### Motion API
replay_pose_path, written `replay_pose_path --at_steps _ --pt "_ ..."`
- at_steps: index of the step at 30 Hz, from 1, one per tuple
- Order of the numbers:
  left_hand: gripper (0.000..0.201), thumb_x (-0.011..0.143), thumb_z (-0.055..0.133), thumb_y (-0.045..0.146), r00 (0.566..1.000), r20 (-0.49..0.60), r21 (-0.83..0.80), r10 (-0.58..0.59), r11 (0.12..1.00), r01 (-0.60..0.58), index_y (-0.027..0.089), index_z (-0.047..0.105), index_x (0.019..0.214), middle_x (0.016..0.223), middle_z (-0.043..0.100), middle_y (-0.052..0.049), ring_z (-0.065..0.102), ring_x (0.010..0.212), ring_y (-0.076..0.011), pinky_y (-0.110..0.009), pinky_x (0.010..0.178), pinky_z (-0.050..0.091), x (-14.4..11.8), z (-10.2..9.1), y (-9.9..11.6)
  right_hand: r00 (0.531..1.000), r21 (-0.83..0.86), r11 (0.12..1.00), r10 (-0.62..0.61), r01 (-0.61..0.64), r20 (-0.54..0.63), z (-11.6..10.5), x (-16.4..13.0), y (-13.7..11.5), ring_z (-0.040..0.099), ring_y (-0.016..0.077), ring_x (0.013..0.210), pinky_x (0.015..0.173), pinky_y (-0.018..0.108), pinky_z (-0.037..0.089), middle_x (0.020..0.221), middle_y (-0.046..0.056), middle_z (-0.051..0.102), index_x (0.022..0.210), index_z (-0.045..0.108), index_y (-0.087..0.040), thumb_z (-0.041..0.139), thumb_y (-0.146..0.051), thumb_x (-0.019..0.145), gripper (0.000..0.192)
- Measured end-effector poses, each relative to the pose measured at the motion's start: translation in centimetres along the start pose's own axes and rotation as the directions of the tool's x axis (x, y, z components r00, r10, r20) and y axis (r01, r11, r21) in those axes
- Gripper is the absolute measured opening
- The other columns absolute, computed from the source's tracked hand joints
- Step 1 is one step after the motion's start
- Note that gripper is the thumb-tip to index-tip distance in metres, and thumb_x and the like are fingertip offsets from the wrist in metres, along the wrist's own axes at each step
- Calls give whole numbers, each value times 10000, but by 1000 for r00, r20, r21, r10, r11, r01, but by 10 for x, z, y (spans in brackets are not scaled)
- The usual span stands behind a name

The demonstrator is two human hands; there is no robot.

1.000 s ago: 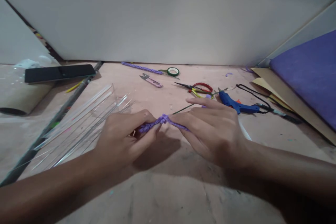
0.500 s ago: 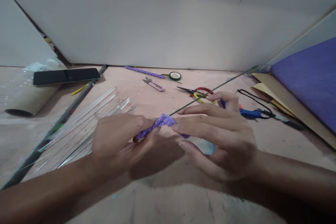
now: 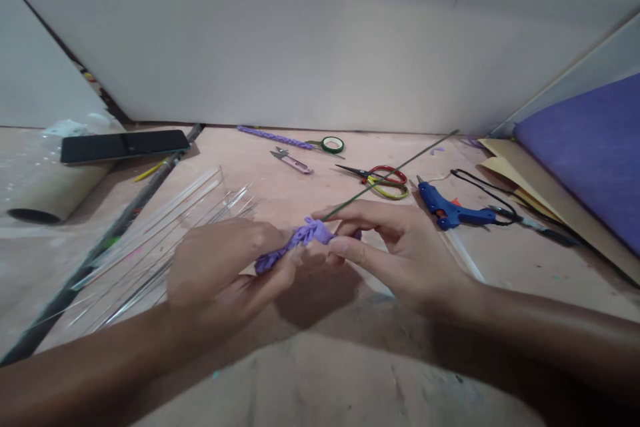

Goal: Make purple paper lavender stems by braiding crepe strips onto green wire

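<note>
Together, the left hand (image 3: 225,260) and right hand (image 3: 400,250) grasp a purple fringed strip (image 3: 311,233) between their fingers, a thin green stem (image 3: 425,152) protruding.

Flower spike (image 3: 310,233) lies between left hand (image 3: 225,270) and right hand (image 3: 400,247) above the front of the tabletop (image 3: 310,380), its stem (image 3: 425,153) slanting back and right across the scissors (image 3: 367,176). Behind: snips (image 3: 294,161), then tape roll (image 3: 333,151) and second spike (image 3: 275,137) near the back panel (image 3: 300,40). Rods (image 3: 150,231) lie left, phone (image 3: 125,145) resting over tube (image 3: 60,195) beyond; glue gun (image 3: 453,212) right, paper sheets (image 3: 555,193) farther right.
</note>
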State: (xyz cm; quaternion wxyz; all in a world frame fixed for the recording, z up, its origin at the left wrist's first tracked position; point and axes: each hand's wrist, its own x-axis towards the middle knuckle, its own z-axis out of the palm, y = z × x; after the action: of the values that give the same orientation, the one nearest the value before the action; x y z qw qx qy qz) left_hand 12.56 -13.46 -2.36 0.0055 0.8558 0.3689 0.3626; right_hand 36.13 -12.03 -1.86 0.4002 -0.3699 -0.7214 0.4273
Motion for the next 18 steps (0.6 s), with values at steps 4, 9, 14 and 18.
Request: replay_pose_path --at_steps 4,9,14,18 --pt "159 966 720 157 974 -74 -340 -214 924 177 262 731 847 711 792 90 698 594 -82 -197 582 504 -5 6 2 995 5 995 -104 104 -6 -2 2 2 755 141 741 729 247 587 797 0 828 871 825 -189 757 -155 964 121" --pt "225 990 692 207 919 90 -463 -384 801 380 248 758 779 644 764 99 587 432 -49 -179 427 438 -2 7 3 989 -3 991 -137 137 -54 -3 2 6 773 140 782 750 229 606 864 8 857 870 838 -191 780 -143 939 102" --pt "166 977 699 205 921 113 -408 -374 827 386 228 759 824 659 765 89 582 430 -41 -159 401 416 -1 7 3 986 -64 986 -156 152 -66 -1 0 5 771 119 759 726 196 596 840 -9 850 887 831 -185 775 -123 935 96" --pt "26 987 719 219 915 76 -424 -396 818 389 231 712 1009 720 786 81 707 552 -84 -173 507 499 -4 12 4 984 -96 984 -160 153 -80 0 -2 5 766 104 756 721 179 588 845 -21 850 911 831 -185 766 -111 936 101"
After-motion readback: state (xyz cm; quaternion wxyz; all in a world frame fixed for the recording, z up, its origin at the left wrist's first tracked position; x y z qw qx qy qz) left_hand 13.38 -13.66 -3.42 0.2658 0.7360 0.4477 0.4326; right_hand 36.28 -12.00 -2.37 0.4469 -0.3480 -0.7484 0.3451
